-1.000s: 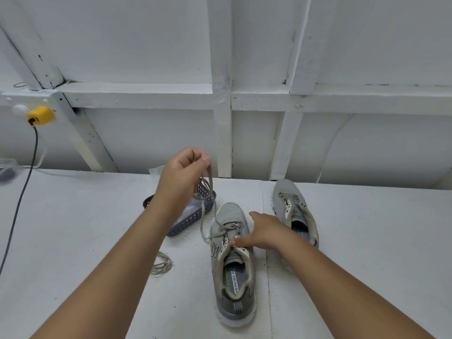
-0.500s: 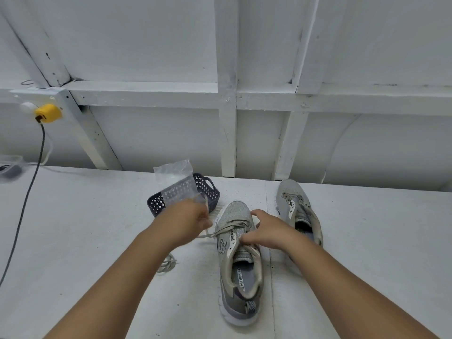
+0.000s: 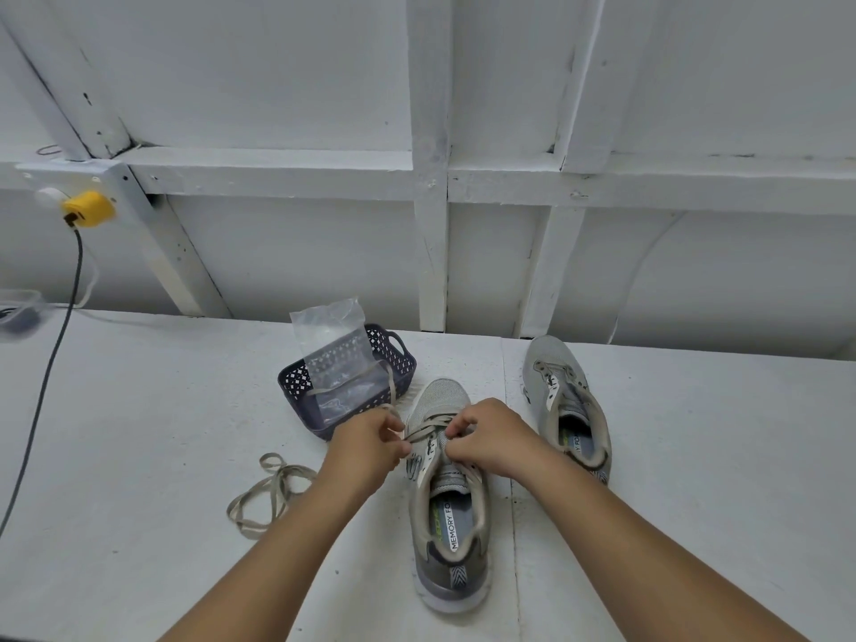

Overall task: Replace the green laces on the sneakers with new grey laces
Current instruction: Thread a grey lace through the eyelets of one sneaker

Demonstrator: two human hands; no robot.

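Note:
A grey sneaker (image 3: 448, 525) lies in front of me, toe away, with a grey lace (image 3: 428, 428) crossed through its front eyelets. My left hand (image 3: 370, 442) pinches that lace at the shoe's left side; a loop of it trails back over the basket. My right hand (image 3: 486, 435) is closed on the lace at the right eyelets, over the tongue. A second grey sneaker (image 3: 565, 400) stands to the right with no lace in its eyelets. A loose greyish lace (image 3: 268, 491) lies coiled on the table to the left.
A dark perforated basket (image 3: 301, 379) holding a clear plastic bag (image 3: 331, 345) stands just behind my left hand. A black cable (image 3: 51, 363) hangs from a yellow plug (image 3: 88, 208) at far left. A white framed wall rises behind the white table (image 3: 139, 433).
My left hand came down from above the basket to the shoe's left side, still holding the lace. My right hand shifted onto the eyelets and closed on the lace.

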